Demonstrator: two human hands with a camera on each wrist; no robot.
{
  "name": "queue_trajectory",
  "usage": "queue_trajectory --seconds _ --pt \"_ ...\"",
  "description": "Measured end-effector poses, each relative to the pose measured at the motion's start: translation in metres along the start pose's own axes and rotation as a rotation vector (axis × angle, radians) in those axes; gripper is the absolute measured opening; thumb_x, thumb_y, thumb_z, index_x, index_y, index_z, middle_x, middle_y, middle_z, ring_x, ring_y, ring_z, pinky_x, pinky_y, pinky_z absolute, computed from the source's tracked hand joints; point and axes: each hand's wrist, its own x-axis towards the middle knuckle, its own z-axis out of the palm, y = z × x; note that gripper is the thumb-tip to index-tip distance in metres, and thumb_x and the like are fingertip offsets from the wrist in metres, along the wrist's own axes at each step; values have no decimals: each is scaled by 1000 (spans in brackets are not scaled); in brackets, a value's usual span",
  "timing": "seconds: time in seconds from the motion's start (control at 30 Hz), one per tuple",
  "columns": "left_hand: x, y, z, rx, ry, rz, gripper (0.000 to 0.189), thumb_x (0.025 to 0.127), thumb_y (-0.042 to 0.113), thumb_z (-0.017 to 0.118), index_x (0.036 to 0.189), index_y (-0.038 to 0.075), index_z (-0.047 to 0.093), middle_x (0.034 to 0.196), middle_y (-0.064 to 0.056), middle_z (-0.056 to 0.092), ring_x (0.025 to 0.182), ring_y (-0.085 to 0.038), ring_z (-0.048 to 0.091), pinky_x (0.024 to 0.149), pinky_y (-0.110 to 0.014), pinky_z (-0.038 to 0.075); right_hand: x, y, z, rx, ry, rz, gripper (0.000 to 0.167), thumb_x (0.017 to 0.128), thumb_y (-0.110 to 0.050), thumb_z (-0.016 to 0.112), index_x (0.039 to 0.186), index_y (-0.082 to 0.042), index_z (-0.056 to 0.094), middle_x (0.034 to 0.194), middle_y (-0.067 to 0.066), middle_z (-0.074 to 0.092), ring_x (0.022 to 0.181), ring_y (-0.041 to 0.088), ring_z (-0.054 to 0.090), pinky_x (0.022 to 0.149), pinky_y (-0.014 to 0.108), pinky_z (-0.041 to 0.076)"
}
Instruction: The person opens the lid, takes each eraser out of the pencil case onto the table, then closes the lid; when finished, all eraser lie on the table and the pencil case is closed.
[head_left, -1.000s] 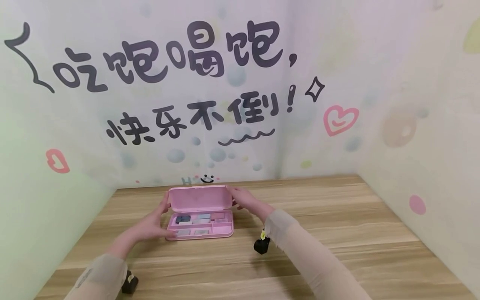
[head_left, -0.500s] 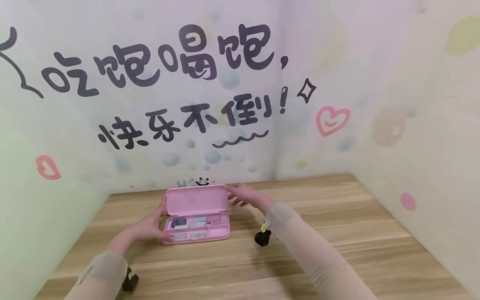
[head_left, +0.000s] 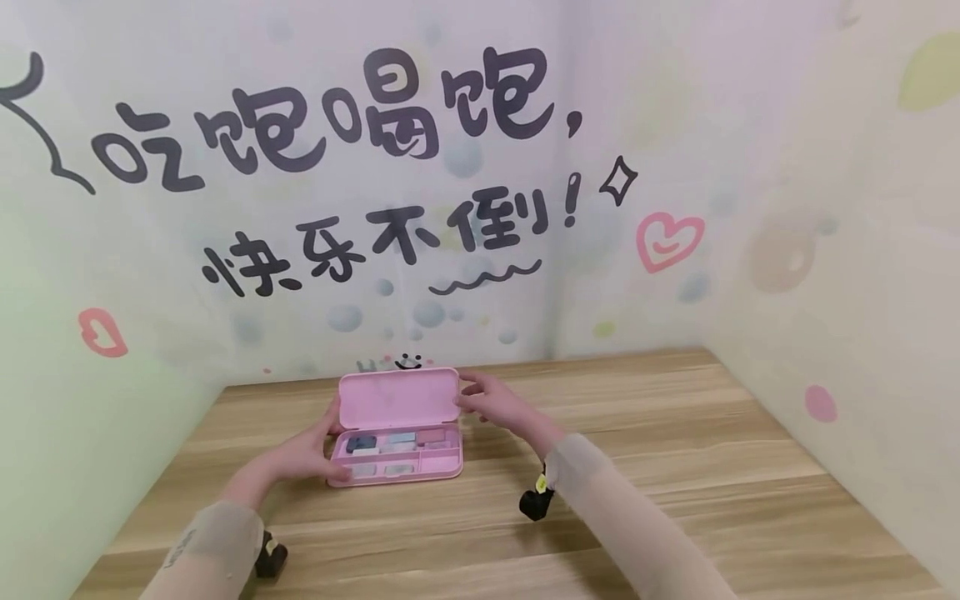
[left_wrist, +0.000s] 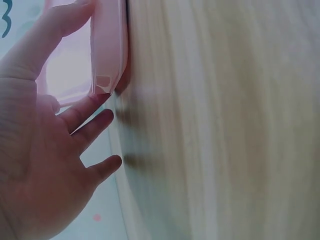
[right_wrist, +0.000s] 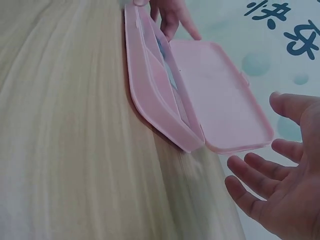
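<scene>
A pink pencil case [head_left: 399,479] lies opened on the wooden table, its lid [head_left: 399,400] standing up behind the base. Small dark, light blue, reddish and pale blocks sit in its compartments; the front right one [head_left: 440,460] shows bare pink. My left hand [head_left: 300,454] holds the case's left end, thumb at the front corner and fingers toward the back. Beside the lid's right edge is my right hand [head_left: 502,404], its fingers spread and loosely bent. The right wrist view shows the right hand [right_wrist: 285,175] holding nothing, fingertips close to the lid's corner.
The wooden table [head_left: 600,433] runs back to a printed wall sheet [head_left: 480,167] with dark lettering and a pink heart. Side sheets stand at left and right. Small black devices [head_left: 536,504] hang from both wrists.
My right hand has lifted off the lid's right edge, then come down beside it. The lid shows slightly more of its inside. My left hand stays at the case's left end.
</scene>
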Motion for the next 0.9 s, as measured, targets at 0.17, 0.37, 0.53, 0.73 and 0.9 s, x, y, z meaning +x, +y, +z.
queue_trajectory --seconds 0.17,0.37,0.53,0.73,0.9 --pt "0 0 1 -17 -6 -5 127 74 33 82 152 2 -12 144 -31 30 132 -44 27 107 -67 15 -11 -1 2 -46 28 -72 48 93 -18 63 137 -4 52 129 19 56 110 31 58 85 42 51" --pt "-1 -3 5 -54 12 -2 122 75 31 82 152 -1 -7 147 -32 27 135 -45 22 108 -66 14 -14 -3 2 -167 -49 -127 35 89 -8 66 124 -6 64 125 12 62 109 27 60 87 36 51" --pt "-2 -8 10 -70 34 -4 119 75 29 81 152 -3 -3 151 -32 23 139 -47 16 108 -66 12 -13 -3 -3 -299 -131 -162 33 89 -6 65 121 -11 68 121 5 65 105 24 59 83 34 50" --pt "-3 -11 15 -88 54 11 117 75 28 81 152 -3 -1 154 -32 14 140 -48 11 108 -66 11 -10 -6 -4 -394 -168 -221 31 88 -5 64 117 -13 71 117 2 65 94 18 57 79 30 48" --pt "-3 -10 17 -76 59 -12 121 73 31 83 153 -2 -1 156 -30 8 141 -49 7 108 -66 11 -7 -9 2 -481 -197 -260 28 88 -5 64 113 -14 73 116 3 63 99 21 56 83 30 46"
